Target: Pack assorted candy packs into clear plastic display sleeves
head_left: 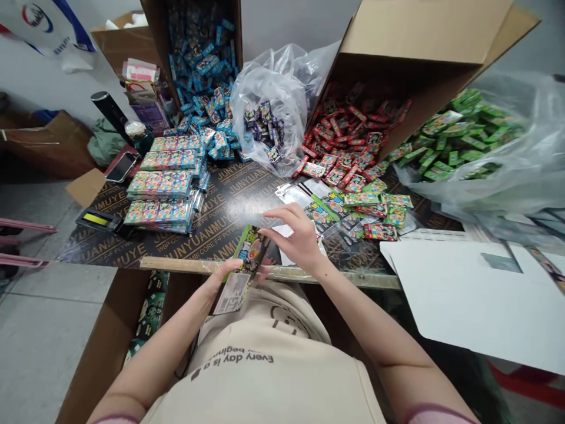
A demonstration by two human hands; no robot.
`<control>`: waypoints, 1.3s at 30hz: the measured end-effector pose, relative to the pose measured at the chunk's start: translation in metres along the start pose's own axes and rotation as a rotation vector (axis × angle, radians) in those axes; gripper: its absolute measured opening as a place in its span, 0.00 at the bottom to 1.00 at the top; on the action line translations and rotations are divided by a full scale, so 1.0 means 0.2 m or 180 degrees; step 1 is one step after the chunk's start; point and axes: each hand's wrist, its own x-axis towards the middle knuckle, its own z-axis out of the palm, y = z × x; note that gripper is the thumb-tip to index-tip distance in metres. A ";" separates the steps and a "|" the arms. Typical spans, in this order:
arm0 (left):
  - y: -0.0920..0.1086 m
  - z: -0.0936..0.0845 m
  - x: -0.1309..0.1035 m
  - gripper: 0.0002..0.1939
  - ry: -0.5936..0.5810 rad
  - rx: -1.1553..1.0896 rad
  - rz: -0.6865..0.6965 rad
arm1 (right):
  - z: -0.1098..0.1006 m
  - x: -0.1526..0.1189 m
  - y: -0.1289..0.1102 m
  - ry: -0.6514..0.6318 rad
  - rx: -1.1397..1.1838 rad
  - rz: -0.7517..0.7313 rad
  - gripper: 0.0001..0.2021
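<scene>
My left hand (226, 275) is closed around a flat black packet (251, 252) with a green edge, colourful print and a pale label at its lower end. The packet is held tilted above the front edge of the table. My right hand (296, 237) is at its upper end, thumb at the top corner and index finger curved just above. Something clear and shiny, like plastic film, shows by these fingertips, but its outline is hard to make out. Similar flat black-and-green packets (327, 207) lie beyond my right hand, with small green and red packs (380, 231) beside them.
Stacked packs (159, 217) stand at the left, near a phone (122, 167) and a black tape dispenser (99, 221). Behind are blue packs (207, 65), a plastic bag (289, 88) of purple packs, a carton (424, 35) spilling red packs, and green packs (463, 141). White card (477, 300) lies right.
</scene>
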 end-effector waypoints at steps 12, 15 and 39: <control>0.00 -0.02 0.02 0.29 0.0045 0.0476 0.0082 | 0.11 -0.02 0.01 -0.0782 0.0511 0.0538 0.14; 0.02 0.00 0.02 0.31 0.0094 0.0672 0.0336 | 0.09 -0.02 0.00 -0.1224 0.0464 0.0389 0.13; 0.11 0.02 0.05 0.17 0.1173 0.2629 0.1340 | 0.21 -0.14 0.12 -0.0655 0.1739 0.1757 0.15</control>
